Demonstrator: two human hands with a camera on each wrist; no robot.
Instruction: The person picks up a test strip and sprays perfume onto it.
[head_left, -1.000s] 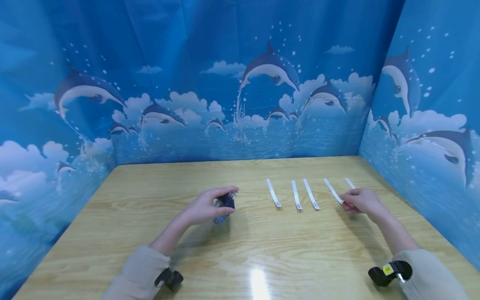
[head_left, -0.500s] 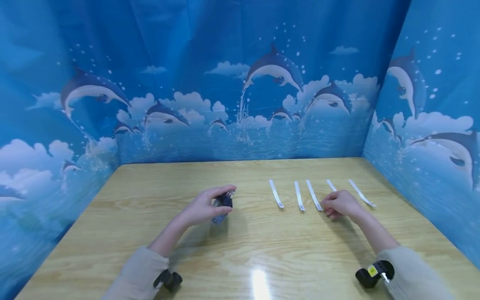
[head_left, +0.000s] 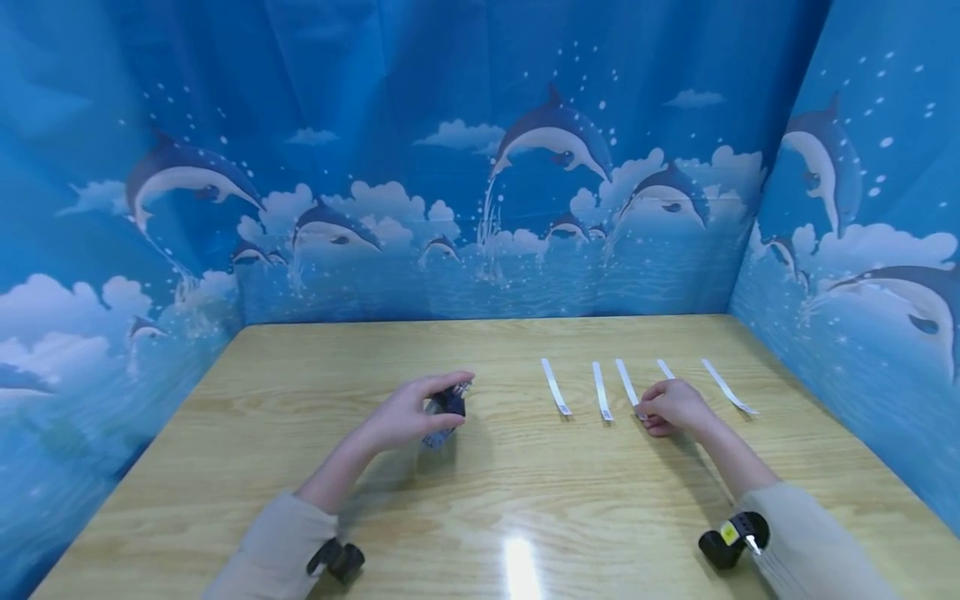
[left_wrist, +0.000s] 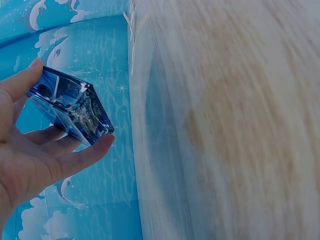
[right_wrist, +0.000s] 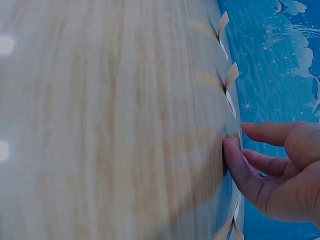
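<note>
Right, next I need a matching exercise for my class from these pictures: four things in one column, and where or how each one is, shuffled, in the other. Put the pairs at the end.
Column one
1. block
2. curtain
3. paper strips
4. right hand

Column two
A. laid side by side on the right half of the table
B. fingers at the near end of the third strip from the left
C. held in the left hand
D. blue, printed with dolphins

Pairs: 1-C, 2-D, 3-A, 4-B
</note>
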